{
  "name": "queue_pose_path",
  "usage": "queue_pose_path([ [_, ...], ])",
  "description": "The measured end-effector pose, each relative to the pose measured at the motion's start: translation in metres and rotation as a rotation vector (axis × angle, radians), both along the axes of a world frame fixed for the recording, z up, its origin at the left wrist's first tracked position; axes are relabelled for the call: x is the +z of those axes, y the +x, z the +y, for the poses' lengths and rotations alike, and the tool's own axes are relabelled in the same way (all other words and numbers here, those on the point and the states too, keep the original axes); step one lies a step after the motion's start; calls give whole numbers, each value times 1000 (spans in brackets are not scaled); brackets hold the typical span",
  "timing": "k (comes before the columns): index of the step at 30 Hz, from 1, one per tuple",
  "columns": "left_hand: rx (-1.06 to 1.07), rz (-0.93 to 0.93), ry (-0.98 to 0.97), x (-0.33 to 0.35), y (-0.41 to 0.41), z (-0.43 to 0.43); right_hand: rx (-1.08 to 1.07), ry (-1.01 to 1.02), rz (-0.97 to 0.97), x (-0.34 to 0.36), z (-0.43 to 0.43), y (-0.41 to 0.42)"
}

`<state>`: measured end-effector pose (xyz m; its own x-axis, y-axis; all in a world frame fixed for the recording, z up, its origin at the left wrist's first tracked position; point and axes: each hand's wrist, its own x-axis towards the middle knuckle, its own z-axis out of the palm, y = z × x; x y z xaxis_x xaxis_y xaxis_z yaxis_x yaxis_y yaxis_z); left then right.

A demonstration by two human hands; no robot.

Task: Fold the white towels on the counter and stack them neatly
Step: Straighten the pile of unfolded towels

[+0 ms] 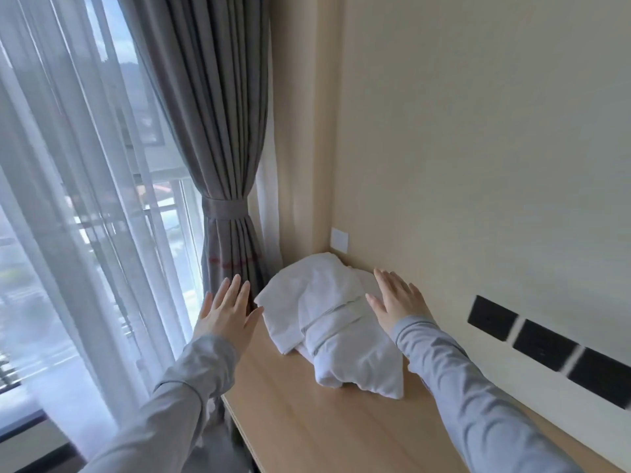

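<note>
Left hand [227, 314]: fingers straight and spread, holding nothing, poised over the counter's left edge just beside the heap's left corner. Contact cannot be told.

Right hand [396, 302]: flat, fingers extended, empty, at the heap's right flank near the wall.

White towels [334, 322]: one crumpled, unfolded heap between the hands, at the far corner of the wooden counter [324, 431].

Bare wood runs from the heap toward the viewer. The left edge borders the tied grey curtain [222, 131]. Black wall sockets [546, 346] line the right wall.
</note>
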<state>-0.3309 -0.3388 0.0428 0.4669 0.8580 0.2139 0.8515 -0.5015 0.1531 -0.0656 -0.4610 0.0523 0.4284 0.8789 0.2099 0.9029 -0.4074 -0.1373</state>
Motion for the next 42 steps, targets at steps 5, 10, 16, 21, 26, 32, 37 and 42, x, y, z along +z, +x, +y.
queue_pose_path([
  [5,13,-29,-39,-15,18,67,-23,-9,27,-20,60,28],
  [10,14,-3,-101,-44,31,123,-62,-51,76,-43,102,55],
  [16,8,-23,-247,-99,55,203,-182,-124,123,-89,153,86],
  [21,184,-295,-636,-151,87,264,-307,-198,214,-119,217,109],
  [26,390,-558,-1115,-181,113,297,-421,-225,332,-137,300,133],
  [32,675,-1049,-1822,-209,124,313,-576,-313,539,-154,361,155],
  [37,731,-1151,-1838,-209,136,323,-654,-282,542,-156,386,157],
  [42,499,-1021,-1541,-194,132,316,-577,-202,579,-143,379,138],
])
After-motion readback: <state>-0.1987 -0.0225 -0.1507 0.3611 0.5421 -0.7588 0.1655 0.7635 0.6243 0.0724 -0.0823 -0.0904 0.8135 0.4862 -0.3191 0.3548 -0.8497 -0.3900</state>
